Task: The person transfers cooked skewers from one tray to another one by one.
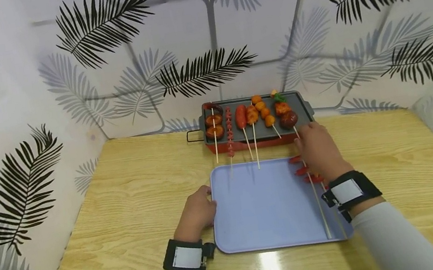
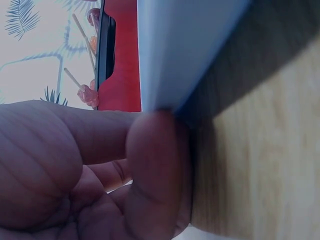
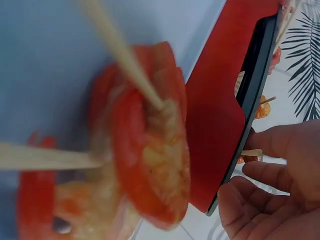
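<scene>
**Right hand (image 1: 321,149) pinching skewer (image 1: 288,120); left hand (image 1: 196,211) holding tray (image 1: 262,208)**

Right hand is pinching the skewer's stick, fingers narrow, below a dark brown ball. That skewer is lying at the grill's (image 1: 302,112) right part. Left hand is gripping the tray's left edge. Red skewers (image 1: 301,171) are lying on the tray's right side, below the right hand. Other skewers (image 1: 241,117) are resting leftward across the grill, behind the tray. Table (image 1: 127,215) is supporting both.

The head view is brightly lit, with white glare reflected off the table (image 1: 136,190) near the bottom. The wrist views are dimmer: a shadow is cast beside the tray (image 2: 175,45); close skewered food (image 3: 155,155) is blurred.
</scene>
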Demonstrator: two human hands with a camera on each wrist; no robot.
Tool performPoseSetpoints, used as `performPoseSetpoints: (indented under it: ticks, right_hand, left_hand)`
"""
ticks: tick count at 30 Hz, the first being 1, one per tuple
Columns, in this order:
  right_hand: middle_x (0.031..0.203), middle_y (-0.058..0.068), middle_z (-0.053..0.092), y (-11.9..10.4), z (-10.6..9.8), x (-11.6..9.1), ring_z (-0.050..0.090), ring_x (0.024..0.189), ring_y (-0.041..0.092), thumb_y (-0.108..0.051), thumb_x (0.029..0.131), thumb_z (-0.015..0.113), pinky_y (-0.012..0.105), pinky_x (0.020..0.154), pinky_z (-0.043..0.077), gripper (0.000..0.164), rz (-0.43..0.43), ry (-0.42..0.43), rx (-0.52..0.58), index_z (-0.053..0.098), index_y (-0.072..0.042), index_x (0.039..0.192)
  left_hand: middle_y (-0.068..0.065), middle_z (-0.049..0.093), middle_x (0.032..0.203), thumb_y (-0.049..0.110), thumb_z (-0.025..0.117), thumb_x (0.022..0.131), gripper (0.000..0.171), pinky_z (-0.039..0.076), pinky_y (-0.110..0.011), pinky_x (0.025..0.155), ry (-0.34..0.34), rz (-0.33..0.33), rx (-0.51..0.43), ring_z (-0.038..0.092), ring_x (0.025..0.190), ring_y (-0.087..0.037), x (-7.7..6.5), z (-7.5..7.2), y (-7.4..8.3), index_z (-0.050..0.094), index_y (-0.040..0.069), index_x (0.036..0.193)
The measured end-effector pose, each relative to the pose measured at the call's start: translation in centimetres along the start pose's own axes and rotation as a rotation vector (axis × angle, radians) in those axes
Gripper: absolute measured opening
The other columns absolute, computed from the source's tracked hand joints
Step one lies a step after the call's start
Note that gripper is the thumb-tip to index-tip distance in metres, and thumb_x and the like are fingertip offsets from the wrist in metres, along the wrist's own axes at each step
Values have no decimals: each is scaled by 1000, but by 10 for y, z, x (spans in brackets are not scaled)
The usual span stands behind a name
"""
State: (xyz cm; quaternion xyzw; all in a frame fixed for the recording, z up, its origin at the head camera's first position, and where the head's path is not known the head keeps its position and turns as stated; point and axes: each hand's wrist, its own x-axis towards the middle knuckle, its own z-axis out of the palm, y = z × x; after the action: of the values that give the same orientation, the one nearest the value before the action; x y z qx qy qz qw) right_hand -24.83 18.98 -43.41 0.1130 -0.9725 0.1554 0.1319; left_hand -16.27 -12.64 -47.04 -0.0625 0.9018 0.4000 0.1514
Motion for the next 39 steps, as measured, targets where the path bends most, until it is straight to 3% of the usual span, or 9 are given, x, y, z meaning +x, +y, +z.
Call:
performPoseSetpoints:
  ticks: [4,14,21,29,39]
  right_hand:
    - [89,25,58,-1,-1,7,56,85,40,-1,93,58,52,75,47,13,32,6,26,62,11,92]
    - [83,22,62,-11,-11,19,58,74,35,10,87,48,49,65,47,16,103,-96,33,63,10,92]
    - [82,21,62,-19,-19,28,61,70,36,5,87,52,48,54,49,9,182,-210,-74,61,5,85]
    - [83,21,61,-26,-23,36,60,70,33,3,84,59,44,52,50,9,195,-300,-102,61,9,90]
    - [92,25,60,-23,-21,43,60,76,36,2,83,56,48,59,52,11,228,-341,-84,59,10,90]
  left_hand:
    - [-17,64,101,9,55,99,40,49,-30,49,3,5,2,60,59,-19,0,-1,0,51,-2,137]
    - [-19,64,108,8,56,98,40,49,-30,50,7,23,11,60,62,-19,-1,-2,0,52,-3,136]
    - [-19,64,110,8,57,98,39,49,-30,51,4,19,8,60,63,-19,0,-1,-1,52,-3,136]
    - [-20,64,110,8,58,98,39,50,-30,50,11,30,15,60,62,-19,0,-2,-2,52,-4,135]
    - [-20,64,112,8,58,98,39,48,-30,52,21,45,36,60,68,-20,-1,-2,-1,53,-4,134]
